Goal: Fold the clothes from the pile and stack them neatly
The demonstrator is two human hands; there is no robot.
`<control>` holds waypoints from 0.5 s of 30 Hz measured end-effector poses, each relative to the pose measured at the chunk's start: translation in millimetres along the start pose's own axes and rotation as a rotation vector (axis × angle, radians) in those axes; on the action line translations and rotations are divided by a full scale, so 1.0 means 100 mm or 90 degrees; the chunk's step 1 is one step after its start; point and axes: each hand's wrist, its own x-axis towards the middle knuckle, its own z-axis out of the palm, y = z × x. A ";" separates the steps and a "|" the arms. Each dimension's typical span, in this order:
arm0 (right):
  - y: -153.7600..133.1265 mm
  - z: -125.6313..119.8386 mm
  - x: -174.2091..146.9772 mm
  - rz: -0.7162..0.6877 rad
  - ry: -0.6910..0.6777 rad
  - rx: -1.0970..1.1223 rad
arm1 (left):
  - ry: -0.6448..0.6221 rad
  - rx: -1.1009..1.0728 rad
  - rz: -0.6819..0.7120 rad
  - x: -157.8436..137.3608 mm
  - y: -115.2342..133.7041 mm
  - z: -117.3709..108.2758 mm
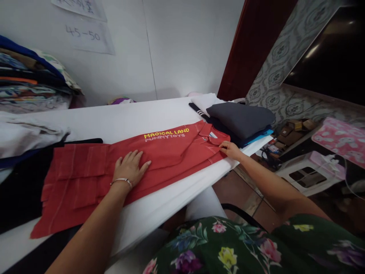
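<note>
A red collared shirt (165,152) lies lengthwise on the white table (142,114), its yellow and white lettering facing up. The collar is toward the right, and the layered, folded lower part spreads to the left. My left hand (129,167), with a bracelet at the wrist, rests flat on the middle of the shirt, fingers spread. At the collar end my right hand (230,149) pinches the shirt's near edge between thumb and fingers.
Folded clothes (239,118), dark grey on top, are stacked at the table's right end. A tall pile of garments (31,80) stands back left. Black cloth (23,186) lies under the shirt's left end. A white and pink box-like item (313,171) sits right of the table.
</note>
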 end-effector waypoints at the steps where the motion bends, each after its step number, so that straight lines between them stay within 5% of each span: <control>1: 0.00 0.02 -0.03 -0.011 0.018 -0.004 | 0.001 0.003 -0.001 0.00 0.00 0.00; 8: -0.14 0.04 -0.03 -0.072 0.019 -0.020 | -0.002 0.002 -0.009 -0.04 0.02 0.00; 15: -1.05 0.46 0.44 -0.190 -0.034 0.051 | 0.014 -0.021 -0.011 -0.05 0.02 -0.02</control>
